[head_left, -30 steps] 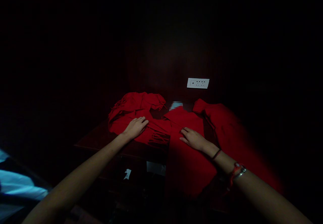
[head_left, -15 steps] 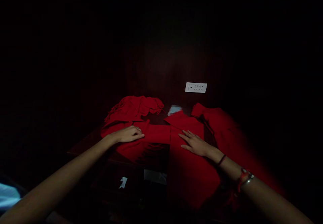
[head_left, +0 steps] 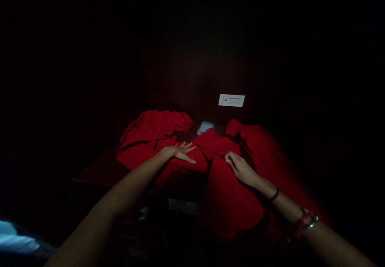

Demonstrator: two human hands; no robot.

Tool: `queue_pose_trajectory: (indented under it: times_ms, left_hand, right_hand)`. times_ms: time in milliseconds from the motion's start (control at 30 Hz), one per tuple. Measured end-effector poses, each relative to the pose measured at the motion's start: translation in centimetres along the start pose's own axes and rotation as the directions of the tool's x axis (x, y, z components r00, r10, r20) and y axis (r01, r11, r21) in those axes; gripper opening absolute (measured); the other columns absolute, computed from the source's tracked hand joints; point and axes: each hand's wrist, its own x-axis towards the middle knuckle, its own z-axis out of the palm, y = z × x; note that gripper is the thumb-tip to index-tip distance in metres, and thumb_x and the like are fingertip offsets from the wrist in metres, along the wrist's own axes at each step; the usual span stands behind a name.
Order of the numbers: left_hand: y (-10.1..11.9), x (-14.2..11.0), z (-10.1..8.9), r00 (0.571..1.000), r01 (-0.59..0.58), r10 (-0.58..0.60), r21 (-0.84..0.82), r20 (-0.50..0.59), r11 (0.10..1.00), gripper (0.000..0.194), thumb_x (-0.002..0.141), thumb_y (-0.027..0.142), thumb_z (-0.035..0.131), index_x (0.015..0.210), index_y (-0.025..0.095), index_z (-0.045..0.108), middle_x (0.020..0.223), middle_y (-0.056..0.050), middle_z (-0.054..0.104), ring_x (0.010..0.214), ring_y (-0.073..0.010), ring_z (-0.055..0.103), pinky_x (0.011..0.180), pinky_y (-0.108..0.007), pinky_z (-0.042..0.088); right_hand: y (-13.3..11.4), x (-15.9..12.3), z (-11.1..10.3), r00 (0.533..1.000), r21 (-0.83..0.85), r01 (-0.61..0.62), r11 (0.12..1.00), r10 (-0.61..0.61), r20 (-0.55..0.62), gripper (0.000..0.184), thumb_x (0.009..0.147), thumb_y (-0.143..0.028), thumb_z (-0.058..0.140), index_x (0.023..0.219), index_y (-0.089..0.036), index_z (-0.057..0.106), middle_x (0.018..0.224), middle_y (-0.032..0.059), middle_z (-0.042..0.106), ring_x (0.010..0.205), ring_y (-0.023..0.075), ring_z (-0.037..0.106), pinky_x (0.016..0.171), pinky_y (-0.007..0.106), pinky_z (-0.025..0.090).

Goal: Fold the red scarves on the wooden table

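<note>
A long red fringed cloth (head_left: 228, 195) lies spread over a dark wooden table (head_left: 93, 172), bunched at the back left (head_left: 150, 128) and hanging over the front edge. My left hand (head_left: 180, 153) lies flat on the cloth near its middle, fingers stretched out and spread. My right hand (head_left: 239, 166) rests on the cloth a little to the right, fingers curled and pinching a fold of the fabric. Bracelets sit on my right wrist (head_left: 305, 221).
A white wall socket plate (head_left: 231, 100) is on the dark wall behind the table. A small pale object (head_left: 205, 127) lies at the back between the cloth parts. Pale scraps (head_left: 143, 213) show below the table edge. A light blue surface (head_left: 15, 241) is at the lower left.
My left hand slid right across the cloth toward the middle. My right hand moved up and right, and its fingers went from flat to curled on a fold.
</note>
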Motion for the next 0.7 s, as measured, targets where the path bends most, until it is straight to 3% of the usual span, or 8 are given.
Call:
queue_pose_trajectory:
  times_ms: [67, 167, 233, 300, 400, 500, 600, 700]
  left_hand:
    - [0.5, -0.4, 0.0, 1.0, 0.023, -0.024, 0.076, 0.015, 0.997, 0.096, 0.053, 0.07, 0.047, 0.131, 0.026, 0.012, 0.137, -0.006, -0.002, 0.123, -0.0294, -0.006, 0.096, -0.052, 0.0]
    - [1.3, -1.3, 0.7, 0.997, 0.054, -0.044, 0.167, -0.062, 0.984, 0.1, 0.053, 0.075, 0.04, 0.132, 0.022, 0.009, 0.137, -0.007, -0.005, 0.123, -0.0275, -0.01, 0.097, -0.048, -0.001]
    - [1.6, -2.1, 1.5, 0.998, 0.063, -0.056, 0.166, -0.042, 0.984, 0.102, 0.052, 0.076, 0.037, 0.133, 0.021, 0.006, 0.137, -0.007, -0.007, 0.123, -0.0278, -0.01, 0.098, -0.048, 0.002]
    - [1.6, -2.7, 1.9, 0.998, 0.061, -0.065, 0.14, 0.021, 0.988, 0.104, 0.051, 0.077, 0.036, 0.132, 0.022, 0.001, 0.136, -0.006, -0.009, 0.123, -0.0286, -0.009, 0.098, -0.048, 0.005]
    - [1.3, -3.0, 1.9, 0.995, 0.057, -0.067, 0.132, 0.075, 0.99, 0.108, 0.049, 0.077, 0.039, 0.132, 0.023, -0.004, 0.136, -0.006, -0.012, 0.123, -0.0298, -0.01, 0.097, -0.049, 0.006]
    - [1.2, -2.4, 1.6, 0.997, 0.077, -0.081, 0.121, 0.021, 0.99, 0.098, 0.056, 0.077, 0.032, 0.132, 0.026, -0.003, 0.136, -0.004, -0.013, 0.123, -0.0301, -0.01, 0.096, -0.051, 0.007]
    - [0.7, -1.8, 1.7, 0.983, 0.171, -0.163, 0.113, -0.082, 0.979, 0.085, 0.062, 0.076, 0.021, 0.131, 0.031, 0.001, 0.137, -0.001, -0.012, 0.122, -0.0324, -0.011, 0.093, -0.057, 0.005]
    - [0.2, -1.9, 1.9, 0.968, 0.253, -0.249, 0.121, -0.041, 0.96, 0.091, 0.057, 0.078, 0.026, 0.131, 0.031, 0.001, 0.137, -0.002, -0.01, 0.121, -0.0364, -0.01, 0.091, -0.06, 0.006]
  right_hand:
    - [0.1, -0.2, -0.2, 0.998, -0.01, 0.041, 0.999, -0.041, 0.039, 0.023, 0.086, -0.03, 0.025, 0.085, -0.018, 0.044, 0.085, 0.0067, 0.051, 0.077, 0.0138, 0.048, 0.073, 0.029, 0.04]
    - [-0.1, -0.5, 0.3, 0.96, -0.089, 0.178, 0.98, -0.153, 0.232, 0.027, 0.084, -0.036, 0.031, 0.096, -0.018, 0.047, 0.1, 0.0082, 0.051, 0.095, 0.0174, 0.046, 0.083, 0.034, 0.036]
    - [-0.4, -0.4, 0.6, 0.94, -0.129, 0.211, 0.969, -0.165, 0.299, 0.032, 0.084, -0.038, 0.03, 0.102, -0.019, 0.048, 0.106, 0.0077, 0.05, 0.104, 0.0181, 0.042, 0.088, 0.036, 0.034]
    - [-0.5, -0.2, 0.7, 0.958, -0.18, 0.166, 0.97, -0.115, 0.264, 0.038, 0.085, -0.041, 0.025, 0.109, -0.021, 0.046, 0.114, 0.0076, 0.047, 0.111, 0.0186, 0.036, 0.092, 0.037, 0.03]
    - [-0.1, 0.2, 0.9, 0.969, -0.281, 0.023, 0.959, 0.048, 0.24, 0.052, 0.081, -0.052, 0.023, 0.125, -0.026, 0.032, 0.133, 0.0058, 0.025, 0.123, 0.0261, 0.014, 0.096, 0.048, 0.019]
    - [0.7, 0.4, 1.5, 0.892, -0.327, -0.073, 0.942, 0.208, 0.402, 0.061, 0.076, -0.061, 0.019, 0.13, -0.032, 0.016, 0.139, 0.0, 0.009, 0.124, 0.0308, 0.002, 0.094, 0.055, 0.011]
    - [1.2, 0.4, 1.6, 0.82, -0.335, -0.115, 0.935, 0.28, 0.5, 0.063, 0.073, -0.065, 0.018, 0.13, -0.037, 0.01, 0.139, -0.005, 0.002, 0.124, 0.0318, -0.003, 0.095, 0.055, 0.007]
    - [0.8, 1.1, 0.6, 0.751, -0.351, -0.157, 0.923, 0.342, 0.564, 0.067, 0.071, -0.068, 0.021, 0.129, -0.038, 0.01, 0.139, -0.0066, -0.001, 0.123, 0.034, -0.005, 0.095, 0.056, 0.007]
